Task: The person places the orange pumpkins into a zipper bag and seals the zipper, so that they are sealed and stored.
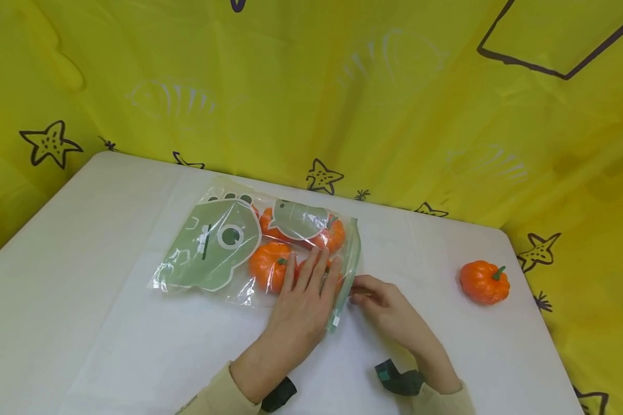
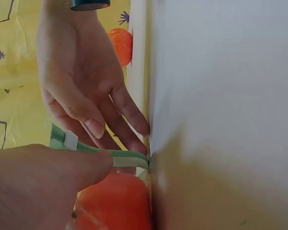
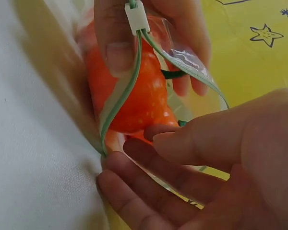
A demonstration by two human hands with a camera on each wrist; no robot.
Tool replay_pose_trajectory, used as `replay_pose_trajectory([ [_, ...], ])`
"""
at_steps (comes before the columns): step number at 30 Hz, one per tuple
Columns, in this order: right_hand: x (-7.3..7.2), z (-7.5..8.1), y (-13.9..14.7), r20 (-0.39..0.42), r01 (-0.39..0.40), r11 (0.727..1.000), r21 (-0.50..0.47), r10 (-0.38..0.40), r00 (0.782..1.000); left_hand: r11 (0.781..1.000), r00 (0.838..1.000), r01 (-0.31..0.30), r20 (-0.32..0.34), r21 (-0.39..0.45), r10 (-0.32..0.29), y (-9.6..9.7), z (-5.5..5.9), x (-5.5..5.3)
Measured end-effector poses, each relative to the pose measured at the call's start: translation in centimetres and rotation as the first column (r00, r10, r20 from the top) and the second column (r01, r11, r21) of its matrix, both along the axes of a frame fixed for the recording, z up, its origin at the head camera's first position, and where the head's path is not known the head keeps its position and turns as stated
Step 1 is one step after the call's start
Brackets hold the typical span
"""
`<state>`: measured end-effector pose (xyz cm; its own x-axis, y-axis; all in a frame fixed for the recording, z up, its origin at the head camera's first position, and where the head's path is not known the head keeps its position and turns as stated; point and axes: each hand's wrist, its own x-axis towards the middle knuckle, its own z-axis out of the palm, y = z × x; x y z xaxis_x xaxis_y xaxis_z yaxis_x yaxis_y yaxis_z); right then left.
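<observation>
A clear zip bag (image 1: 207,248) with a green cartoon print lies on the table with several small orange toy pumpkins (image 1: 270,265) inside. Its green zip strip (image 1: 354,248) faces right, and a white slider (image 3: 137,18) sits at the near end. My left hand (image 1: 303,308) holds the bag near its mouth, fingers over a pumpkin and thumb by the strip. In the right wrist view the two lips part below the slider, showing a pumpkin (image 3: 129,96) just inside. My right hand (image 1: 391,311) holds nothing; its loosely bent fingers are at the bag's mouth, palm up.
Another orange toy pumpkin (image 1: 483,282) with a green stem rests on the white table (image 1: 436,346) at the right, outside the bag. A yellow curtain (image 1: 291,86) with starfish drawings hangs behind the table and along its sides. Dark wrist straps (image 1: 402,380) show on both wrists.
</observation>
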<state>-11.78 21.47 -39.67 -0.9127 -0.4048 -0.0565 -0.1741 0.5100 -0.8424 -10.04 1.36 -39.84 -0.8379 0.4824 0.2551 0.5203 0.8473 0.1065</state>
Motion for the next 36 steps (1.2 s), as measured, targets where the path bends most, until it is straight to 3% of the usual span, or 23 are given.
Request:
replay_pose_trajectory([
  [4,0.0,-0.1,-0.1,-0.039,-0.042,0.999,0.003,0.042,0.998,1.000,1.000,-0.003,0.020,-0.009,0.003,0.0,0.0,-0.1],
  [20,0.2,-0.2,-0.1,0.007,-0.047,0.998,0.029,0.047,0.999,1.000,1.000,0.010,0.016,-0.013,-0.010,-0.1,-0.1,-0.2],
  [26,0.3,0.6,0.8,0.021,0.044,0.993,0.107,-0.046,0.999,0.999,1.000,0.001,0.024,-0.038,0.000,-0.2,-0.1,-0.2],
  [30,0.3,1.3,2.1,-0.020,0.158,0.974,0.164,-0.157,0.987,0.999,0.999,0.002,0.052,-0.053,0.001,-0.3,0.0,-0.2],
  [33,0.4,1.9,3.5,-0.103,0.280,0.939,0.200,-0.264,0.959,0.998,0.998,0.005,0.065,-0.057,-0.002,-0.3,0.0,-0.2],
  [36,0.6,2.4,4.9,-0.199,0.407,0.886,0.224,-0.367,0.909,0.998,0.998,0.007,0.069,-0.062,-0.003,-0.4,-0.1,-0.1],
])
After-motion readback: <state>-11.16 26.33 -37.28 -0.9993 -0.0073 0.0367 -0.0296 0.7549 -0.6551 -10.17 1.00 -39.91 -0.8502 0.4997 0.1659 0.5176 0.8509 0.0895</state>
